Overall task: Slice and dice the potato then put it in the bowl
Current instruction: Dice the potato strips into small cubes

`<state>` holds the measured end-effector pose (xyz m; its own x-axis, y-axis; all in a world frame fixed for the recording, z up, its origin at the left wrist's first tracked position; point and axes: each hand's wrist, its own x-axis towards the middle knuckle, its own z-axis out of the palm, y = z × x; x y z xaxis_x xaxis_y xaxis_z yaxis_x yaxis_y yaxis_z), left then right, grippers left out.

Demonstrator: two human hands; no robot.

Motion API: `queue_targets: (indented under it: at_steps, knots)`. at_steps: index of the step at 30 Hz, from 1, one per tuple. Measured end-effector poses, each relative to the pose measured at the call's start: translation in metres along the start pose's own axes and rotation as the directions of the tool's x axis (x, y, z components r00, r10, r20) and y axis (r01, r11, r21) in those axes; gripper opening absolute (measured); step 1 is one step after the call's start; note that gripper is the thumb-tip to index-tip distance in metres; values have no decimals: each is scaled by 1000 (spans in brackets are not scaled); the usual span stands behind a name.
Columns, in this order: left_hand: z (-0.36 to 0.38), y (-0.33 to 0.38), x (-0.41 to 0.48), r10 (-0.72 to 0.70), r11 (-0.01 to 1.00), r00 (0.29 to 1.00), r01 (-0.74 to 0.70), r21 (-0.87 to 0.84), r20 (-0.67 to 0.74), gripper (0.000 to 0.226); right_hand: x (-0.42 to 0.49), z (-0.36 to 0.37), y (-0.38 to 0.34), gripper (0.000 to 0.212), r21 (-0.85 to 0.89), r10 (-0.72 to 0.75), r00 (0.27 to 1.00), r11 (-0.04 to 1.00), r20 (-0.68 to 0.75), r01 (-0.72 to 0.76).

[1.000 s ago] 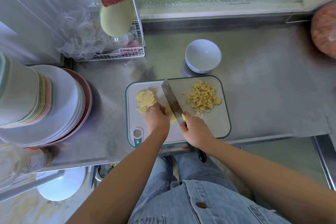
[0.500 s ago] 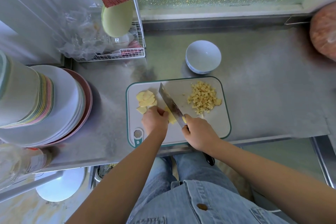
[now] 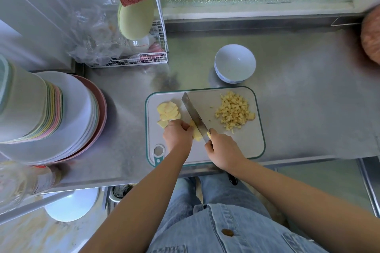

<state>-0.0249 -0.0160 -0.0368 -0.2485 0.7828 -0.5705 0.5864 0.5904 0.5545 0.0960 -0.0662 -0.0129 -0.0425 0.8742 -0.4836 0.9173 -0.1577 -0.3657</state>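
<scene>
Little has shifted since the earlier frames: the knife [image 3: 194,118] has only rocked slightly over the same potato piece [image 3: 196,134], and both hands keep their places.

Head view. The cutting board [image 3: 242,144] lies on the steel bench [image 3: 308,109]. At the board's centre, the left hand [image 3: 177,136] holds the potato piece with curled fingers, apparently tucked back from the edge and steadying the cut. The right hand [image 3: 223,150] has its fingers wrapped round the handle, and the blade runs diagonally toward the board's far left. Uncut slices [image 3: 167,112] wait at the board's left, within reach of the holding hand. The diced pile [image 3: 234,113] sits at the board's right, on the far side of the blade. The bowl [image 3: 235,63], empty, stands just beyond the board's far edge, probably so the dice can be moved straight across. Judged stage: dicing is partly done and the transfer has not begun.
</scene>
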Motion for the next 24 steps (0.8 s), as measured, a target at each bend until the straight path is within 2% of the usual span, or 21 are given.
queue_targets:
  at_steps: [4,6,11,16,24]
  knots:
    - [-1,-2,0,3,1000,1000,-3,2,-6,9,3,-1,4,5,115,-2,999,993,-50,8]
    - [-1,-3,0,-3,1000,1000,3,-6,-1,9,1,-6,6,7,138,-31,997,990,-68,40]
    - [0,-5,0,-17,1000,1000,17,-14,1,12,-11,-12,8,8,92,-105,994,990,-26,107]
    - [1,-4,1,-14,1000,1000,14,-9,-6,13,-13,-11,8,14,46,-102,995,994,-8,102]
    - [1,-2,3,-7,1000,1000,7,12,5,17,-10,-4,6,10,14,-71,997,997,34,71]
